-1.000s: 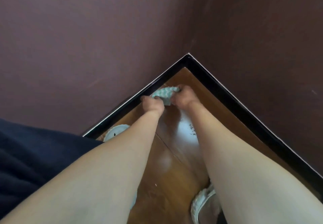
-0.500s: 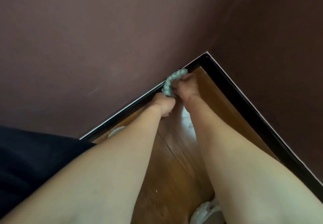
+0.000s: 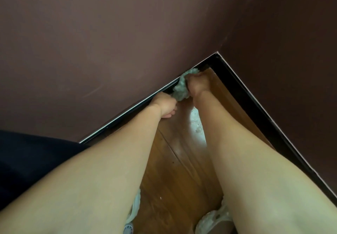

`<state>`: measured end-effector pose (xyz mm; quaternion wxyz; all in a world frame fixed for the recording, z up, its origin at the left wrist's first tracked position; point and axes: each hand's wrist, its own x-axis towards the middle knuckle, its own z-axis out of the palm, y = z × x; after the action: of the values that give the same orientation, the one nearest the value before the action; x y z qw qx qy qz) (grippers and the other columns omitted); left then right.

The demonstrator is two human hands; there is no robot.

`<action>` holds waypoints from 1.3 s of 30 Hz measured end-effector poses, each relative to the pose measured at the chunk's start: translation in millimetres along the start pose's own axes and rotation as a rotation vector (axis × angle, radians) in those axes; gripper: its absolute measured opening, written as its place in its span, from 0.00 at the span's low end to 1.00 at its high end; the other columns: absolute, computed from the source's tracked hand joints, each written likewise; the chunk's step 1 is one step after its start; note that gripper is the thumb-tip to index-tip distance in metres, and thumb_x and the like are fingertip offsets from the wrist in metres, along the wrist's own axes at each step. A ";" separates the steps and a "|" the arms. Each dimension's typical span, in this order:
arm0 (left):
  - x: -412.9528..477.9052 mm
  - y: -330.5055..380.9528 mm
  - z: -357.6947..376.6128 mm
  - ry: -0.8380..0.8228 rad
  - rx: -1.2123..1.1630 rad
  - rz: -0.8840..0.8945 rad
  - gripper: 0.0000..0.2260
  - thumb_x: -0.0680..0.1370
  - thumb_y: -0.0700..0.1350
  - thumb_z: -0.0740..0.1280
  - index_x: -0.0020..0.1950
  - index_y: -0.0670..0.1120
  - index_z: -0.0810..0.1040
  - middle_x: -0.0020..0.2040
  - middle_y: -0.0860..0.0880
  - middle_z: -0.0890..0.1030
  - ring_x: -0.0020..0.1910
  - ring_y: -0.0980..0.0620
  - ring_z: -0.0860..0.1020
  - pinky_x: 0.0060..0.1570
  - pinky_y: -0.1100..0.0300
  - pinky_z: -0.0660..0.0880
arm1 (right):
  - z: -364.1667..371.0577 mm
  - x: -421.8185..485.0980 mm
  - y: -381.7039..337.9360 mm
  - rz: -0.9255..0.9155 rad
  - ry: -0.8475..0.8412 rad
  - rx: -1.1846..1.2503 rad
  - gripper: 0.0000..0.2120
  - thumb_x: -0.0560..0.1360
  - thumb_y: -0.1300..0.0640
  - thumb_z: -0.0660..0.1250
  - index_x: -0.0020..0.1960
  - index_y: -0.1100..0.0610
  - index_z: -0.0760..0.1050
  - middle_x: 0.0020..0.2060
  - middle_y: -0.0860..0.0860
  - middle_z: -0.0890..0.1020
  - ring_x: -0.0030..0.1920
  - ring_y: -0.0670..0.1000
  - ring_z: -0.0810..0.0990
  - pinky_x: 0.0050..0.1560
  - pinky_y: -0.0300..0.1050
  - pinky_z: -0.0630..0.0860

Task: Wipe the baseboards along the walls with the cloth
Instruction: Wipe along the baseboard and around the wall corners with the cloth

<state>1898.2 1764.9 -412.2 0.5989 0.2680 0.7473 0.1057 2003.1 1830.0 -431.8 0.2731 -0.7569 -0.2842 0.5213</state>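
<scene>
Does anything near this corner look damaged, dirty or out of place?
Two small things. A faint pale streak marks the left wall, like a scuff. Pale crumbs lie on the floor between the forearms, in the glare; perhaps dust. The cloth and baseboard look fine.

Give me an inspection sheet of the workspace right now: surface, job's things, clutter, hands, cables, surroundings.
Surface: glossy wooden floor with a bright patch of glare.
Job's things: black baseboard along both walls; pale green cloth, bunched, pressed on its left run near the corner.
Clutter: two pale slippers at the bottom edge.
Hands: left hand and right hand both grip the cloth.
Cables: nothing seen.
Surroundings: maroon walls meeting at a corner; dark fabric at the left edge.
</scene>
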 end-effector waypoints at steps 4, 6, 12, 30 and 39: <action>0.4 1.9 -3.2 0.061 0.030 -0.007 0.09 0.81 0.41 0.59 0.48 0.44 0.78 0.52 0.44 0.86 0.48 0.48 0.84 0.55 0.52 0.82 | 9.7 -19.2 1.7 0.040 -0.241 0.034 0.10 0.77 0.67 0.62 0.38 0.60 0.74 0.32 0.61 0.80 0.27 0.57 0.79 0.25 0.44 0.75; -0.9 -1.8 -5.1 0.077 0.048 -0.033 0.09 0.80 0.41 0.59 0.46 0.44 0.78 0.51 0.43 0.86 0.51 0.47 0.84 0.56 0.51 0.82 | 16.8 -25.9 8.9 0.047 -0.303 -0.034 0.09 0.76 0.64 0.66 0.37 0.58 0.76 0.32 0.59 0.81 0.33 0.59 0.80 0.34 0.52 0.81; -0.5 -9.9 -3.9 0.048 0.012 -0.071 0.13 0.81 0.45 0.60 0.60 0.42 0.80 0.51 0.45 0.85 0.46 0.49 0.82 0.53 0.55 0.81 | 14.1 -20.7 6.6 0.000 -0.259 -0.133 0.04 0.70 0.60 0.70 0.42 0.58 0.76 0.38 0.58 0.84 0.36 0.58 0.84 0.38 0.54 0.83; 7.4 -0.7 -1.3 0.015 -0.082 -0.004 0.09 0.82 0.43 0.62 0.57 0.43 0.81 0.49 0.45 0.85 0.43 0.51 0.81 0.52 0.55 0.81 | 4.5 8.6 11.2 0.013 -0.046 0.047 0.12 0.69 0.65 0.73 0.39 0.52 0.71 0.42 0.56 0.82 0.43 0.56 0.82 0.47 0.54 0.82; 9.4 38.6 8.2 -0.023 0.081 0.116 0.11 0.82 0.44 0.62 0.59 0.42 0.81 0.49 0.46 0.84 0.39 0.53 0.80 0.46 0.58 0.81 | -14.3 10.2 3.2 0.094 -0.091 0.385 0.17 0.74 0.68 0.56 0.52 0.49 0.73 0.47 0.58 0.79 0.43 0.57 0.79 0.28 0.43 0.75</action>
<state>1915.3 1800.7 -403.7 0.5890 0.3360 0.7272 0.1067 2020.1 1833.4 -436.2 0.3750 -0.6787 -0.1560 0.6119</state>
